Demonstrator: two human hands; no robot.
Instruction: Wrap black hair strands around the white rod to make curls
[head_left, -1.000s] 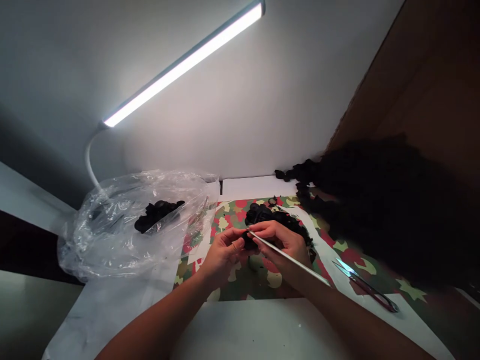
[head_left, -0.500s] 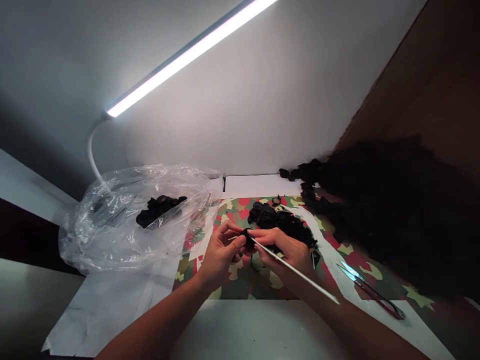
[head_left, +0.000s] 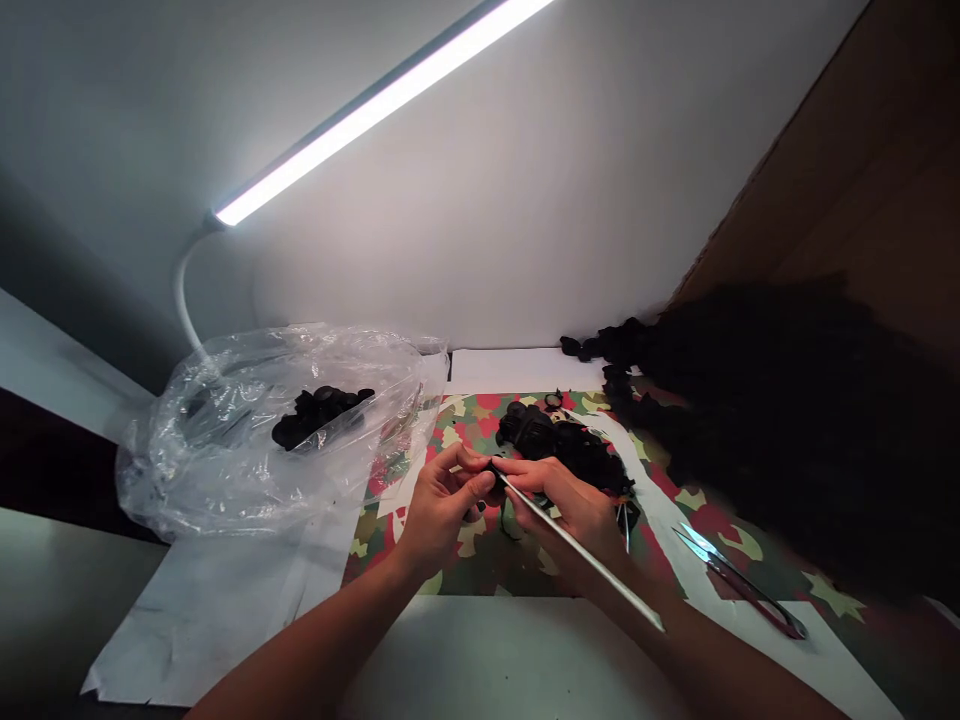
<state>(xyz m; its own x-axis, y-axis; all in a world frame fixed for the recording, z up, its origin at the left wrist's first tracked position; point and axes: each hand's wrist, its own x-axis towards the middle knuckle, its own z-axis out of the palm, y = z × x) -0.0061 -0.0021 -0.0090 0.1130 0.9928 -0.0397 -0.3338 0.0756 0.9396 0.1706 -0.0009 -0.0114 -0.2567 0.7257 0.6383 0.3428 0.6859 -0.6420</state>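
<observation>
My left hand [head_left: 442, 508] is closed, with thumb and fingertips pinching a small black rounded piece [head_left: 496, 486]. Opposite it, my right hand [head_left: 571, 505] grips a thin pale stick [head_left: 589, 562]. The stick's upper end meets the black piece, while its long end slants down over my right forearm. Fingers partly hide both the piece and the stick's tip. Just behind my hands lies a pile of similar black pieces [head_left: 529, 428], some of them round. Below the piece, a thin dark strip or thread hangs, too small to make out clearly.
A clear plastic bag [head_left: 225, 470] with black pieces [head_left: 319, 415] in it lies at left. Open thread snips [head_left: 742, 585] rest at right on a camouflage-patterned sheet [head_left: 517, 580]. A large black heap [head_left: 787, 420] stands by a brown board [head_left: 847, 200]. Overhead hangs a lamp [head_left: 382, 115].
The stick has tilted slightly steeper, its lower end shifting down and left. Both hands keep their grip in nearly the same place.
</observation>
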